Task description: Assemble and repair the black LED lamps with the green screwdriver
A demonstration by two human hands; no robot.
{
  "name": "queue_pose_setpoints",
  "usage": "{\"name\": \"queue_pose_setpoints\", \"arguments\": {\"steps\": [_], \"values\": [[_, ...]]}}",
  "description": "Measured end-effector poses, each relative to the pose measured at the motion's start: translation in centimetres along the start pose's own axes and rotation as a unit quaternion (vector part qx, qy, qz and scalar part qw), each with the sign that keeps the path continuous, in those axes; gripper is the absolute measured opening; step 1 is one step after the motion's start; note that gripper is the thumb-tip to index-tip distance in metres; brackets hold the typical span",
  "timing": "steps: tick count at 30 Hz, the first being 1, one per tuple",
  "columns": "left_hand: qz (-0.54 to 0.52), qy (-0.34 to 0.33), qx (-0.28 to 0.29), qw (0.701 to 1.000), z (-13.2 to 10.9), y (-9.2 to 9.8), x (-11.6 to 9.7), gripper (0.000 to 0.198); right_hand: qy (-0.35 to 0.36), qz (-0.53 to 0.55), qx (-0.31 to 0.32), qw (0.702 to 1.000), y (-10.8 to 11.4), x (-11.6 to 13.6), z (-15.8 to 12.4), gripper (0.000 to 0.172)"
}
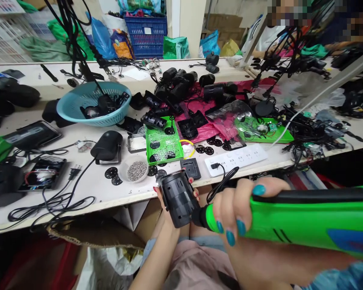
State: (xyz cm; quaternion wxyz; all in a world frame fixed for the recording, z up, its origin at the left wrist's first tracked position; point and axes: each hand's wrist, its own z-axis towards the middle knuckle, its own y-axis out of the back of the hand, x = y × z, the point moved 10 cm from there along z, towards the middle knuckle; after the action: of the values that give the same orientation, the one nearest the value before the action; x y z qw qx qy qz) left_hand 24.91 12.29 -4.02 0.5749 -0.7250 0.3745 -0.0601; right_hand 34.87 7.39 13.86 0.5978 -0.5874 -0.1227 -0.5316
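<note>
My left hand [168, 219] is wrapped round a black cylindrical plastic housing [177, 198], held tilted just off the table's front edge. My right hand [234, 207] grips a bright green electric screwdriver [293, 217] with a black strip along its top. The tool lies nearly level, and its black nose meets the lower right side of the housing. Whether a screw sits at the tip is hidden. Close beyond the housing, a small clear bowl of screws [136, 171] and a square black part [191, 168] rest on the table.
A white power strip [237, 160] with a plugged-in black cord lies near the edge. Behind are a green perforated tray [178, 151], a blue basket [92, 88] of black parts and piled black housings. Loose cables [57, 205] spread at left. An open carton [93, 231] stands below.
</note>
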Motion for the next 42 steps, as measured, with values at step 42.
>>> {"name": "queue_pose_setpoints", "arguments": {"steps": [42], "values": [[0.049,-0.040,-0.126,0.990,-0.7,3.4,-1.0,0.068,0.008,-0.578,0.238,0.781,1.9,-5.9,2.6,0.109]]}}
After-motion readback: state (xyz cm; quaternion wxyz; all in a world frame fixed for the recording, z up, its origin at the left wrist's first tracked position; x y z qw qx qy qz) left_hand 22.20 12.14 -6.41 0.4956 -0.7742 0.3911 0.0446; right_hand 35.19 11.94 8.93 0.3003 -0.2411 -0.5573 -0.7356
